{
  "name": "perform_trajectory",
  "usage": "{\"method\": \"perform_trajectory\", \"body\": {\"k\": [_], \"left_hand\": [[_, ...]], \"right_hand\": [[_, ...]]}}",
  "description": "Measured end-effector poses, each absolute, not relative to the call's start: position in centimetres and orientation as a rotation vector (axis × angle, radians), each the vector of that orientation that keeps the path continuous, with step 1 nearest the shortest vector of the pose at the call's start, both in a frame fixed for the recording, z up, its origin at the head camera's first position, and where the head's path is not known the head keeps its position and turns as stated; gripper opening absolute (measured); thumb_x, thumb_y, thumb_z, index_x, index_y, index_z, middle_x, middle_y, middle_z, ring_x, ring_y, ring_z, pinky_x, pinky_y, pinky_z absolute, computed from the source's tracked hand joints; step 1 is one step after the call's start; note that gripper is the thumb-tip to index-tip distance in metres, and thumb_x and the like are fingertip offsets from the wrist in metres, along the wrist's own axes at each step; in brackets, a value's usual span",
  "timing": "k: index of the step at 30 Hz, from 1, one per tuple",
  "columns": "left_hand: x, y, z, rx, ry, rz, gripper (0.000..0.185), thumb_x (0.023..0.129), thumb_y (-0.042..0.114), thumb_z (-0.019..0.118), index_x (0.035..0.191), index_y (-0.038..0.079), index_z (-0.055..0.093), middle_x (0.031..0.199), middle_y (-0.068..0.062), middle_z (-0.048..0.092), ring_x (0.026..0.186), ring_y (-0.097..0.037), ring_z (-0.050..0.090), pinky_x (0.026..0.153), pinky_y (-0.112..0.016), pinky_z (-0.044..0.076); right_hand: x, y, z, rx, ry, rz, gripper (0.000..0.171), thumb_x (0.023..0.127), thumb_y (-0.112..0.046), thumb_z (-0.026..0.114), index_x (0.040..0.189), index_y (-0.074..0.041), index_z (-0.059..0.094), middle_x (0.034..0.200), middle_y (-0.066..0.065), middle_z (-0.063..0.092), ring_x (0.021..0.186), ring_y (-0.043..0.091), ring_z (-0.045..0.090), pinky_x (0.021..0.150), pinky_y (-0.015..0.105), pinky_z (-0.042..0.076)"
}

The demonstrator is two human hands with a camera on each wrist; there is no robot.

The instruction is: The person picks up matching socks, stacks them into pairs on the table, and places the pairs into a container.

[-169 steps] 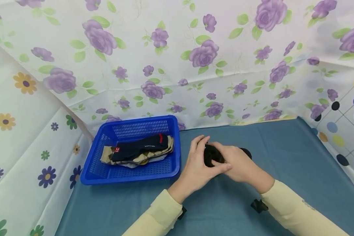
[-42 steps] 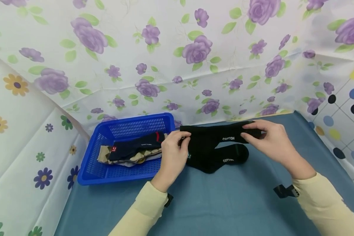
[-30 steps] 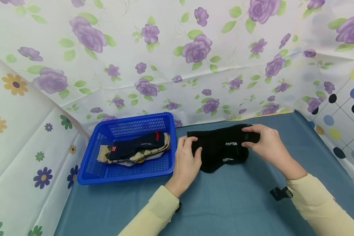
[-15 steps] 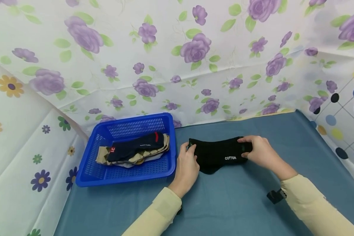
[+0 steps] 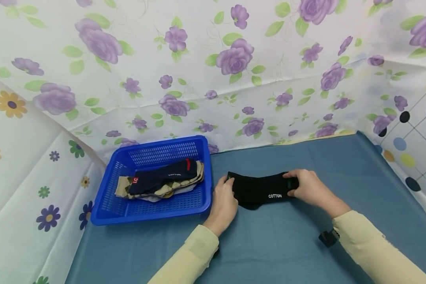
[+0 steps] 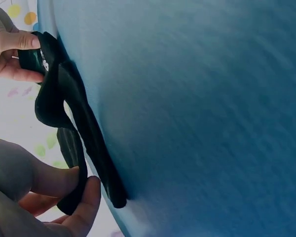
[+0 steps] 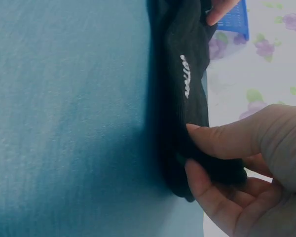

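A black sock [image 5: 257, 189] with white COTTON lettering is stretched between my hands, over a second black sock [image 6: 96, 138] that lies on the blue cloth. My left hand [image 5: 223, 205] pinches the cuff end; in the left wrist view the thumb and a finger close on its edge. My right hand [image 5: 310, 188] pinches the toe end between thumb and fingers, as the right wrist view shows. In the left wrist view a narrow gap shows between the upper sock and the lower one. From the head view the upper sock covers nearly all of the lower.
To the left stands a blue plastic basket [image 5: 108, 211] holding stacked socks, a navy sock [image 5: 163, 177] on top of patterned beige ones. Blue cloth [image 5: 269, 248] covers the table. A floral sheet [image 5: 198, 71] hangs behind, with patterned sheets at both sides.
Earlier both hands bunched up a black sock. It was then spread out flat, held above the other one, and lowered toward me until it overlapped it. The basket's contents look the same.
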State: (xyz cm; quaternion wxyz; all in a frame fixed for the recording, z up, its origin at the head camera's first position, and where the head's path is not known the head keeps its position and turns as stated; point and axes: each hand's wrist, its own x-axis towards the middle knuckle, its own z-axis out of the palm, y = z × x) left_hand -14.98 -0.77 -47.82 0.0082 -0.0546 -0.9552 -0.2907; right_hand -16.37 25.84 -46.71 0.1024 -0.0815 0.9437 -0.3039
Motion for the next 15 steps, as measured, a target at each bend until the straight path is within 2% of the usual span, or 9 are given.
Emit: {"method": "perform_trajectory", "body": {"k": [7,10,15], "left_hand": [[-15.44,-1.07,-48.28,-0.19,-2.986,-0.871,0.043,0.08,-0.009,0.059,0.12,0.006,0.062,0.132,-0.015,0.053,0.117,-0.026,0.057,0.094,-0.039,0.049],[-15.56,-1.04,-48.37,-0.191,-2.999,-0.827,0.041,0.078,-0.008,0.062,0.117,0.006,0.064,0.127,-0.014,0.056,0.116,-0.027,0.056,0.096,-0.039,0.048],[-15.65,-0.92,-48.3,-0.194,-3.036,-0.79,0.038,0.078,-0.005,0.065,0.114,0.005,0.065,0.124,-0.013,0.057,0.114,-0.027,0.056,0.097,-0.04,0.047]], "right_hand": [[-16.35,25.99,-47.4,-0.25,2.761,-0.908,0.051,0.075,-0.011,0.077,0.123,-0.01,0.06,0.131,0.018,0.055,0.123,0.042,0.044,0.059,0.029,0.04],[-16.42,25.99,-47.52,-0.266,2.774,-0.895,0.05,0.075,-0.014,0.077,0.122,-0.011,0.061,0.129,0.015,0.057,0.123,0.04,0.046,0.064,0.032,0.044],[-16.3,26.03,-47.77,-0.271,2.775,-0.885,0.049,0.076,-0.017,0.077,0.121,-0.011,0.061,0.128,0.014,0.058,0.123,0.04,0.046,0.077,0.043,0.05]]}}
